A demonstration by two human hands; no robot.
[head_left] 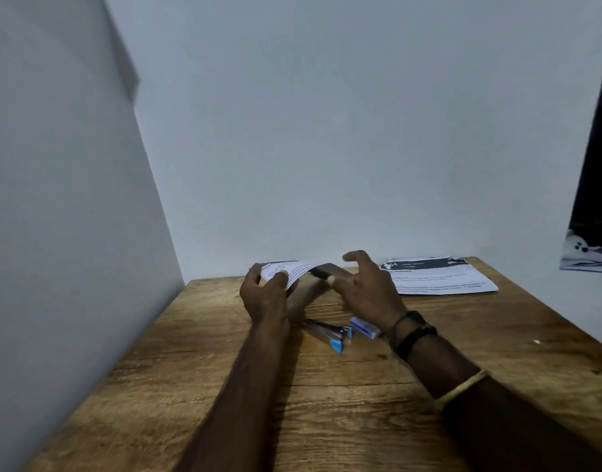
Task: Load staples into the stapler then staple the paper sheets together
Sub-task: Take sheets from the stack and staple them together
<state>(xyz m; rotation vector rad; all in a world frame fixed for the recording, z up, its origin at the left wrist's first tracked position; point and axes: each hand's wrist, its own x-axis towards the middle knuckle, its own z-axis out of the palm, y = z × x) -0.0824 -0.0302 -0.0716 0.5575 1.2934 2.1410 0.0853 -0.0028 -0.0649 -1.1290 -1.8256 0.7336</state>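
The left hand [263, 294] is clamped on the paper sheets [289, 269], thumb on top and fingers curled round the near left edge, holding them lifted above the far part of the wooden counter [224, 386]. The sheets carry printed text and bend, so their shaded underside shows towards the right.

The right hand [367, 291] is at that right side. Its thumb tip touches the edge of the sheets and its index finger arches above them, apart from the paper. I cannot tell whether this hand actually grips the sheets, as the other fingers are hidden.

The stapler [326, 332], silver with blue parts, lies on the counter just nearer than the hands, between the 2 forearms, with neither hand touching it. Just beside it, at its right, sits a small blue-and-white staple box [362, 327], partly covered by the right wrist.

A second stack of printed papers [439, 277] lies flat at the far right of the counter, near the wall [326, 131]. The right wrist wears dark bands [412, 335], and a gold bangle [463, 386] sits higher on that forearm.
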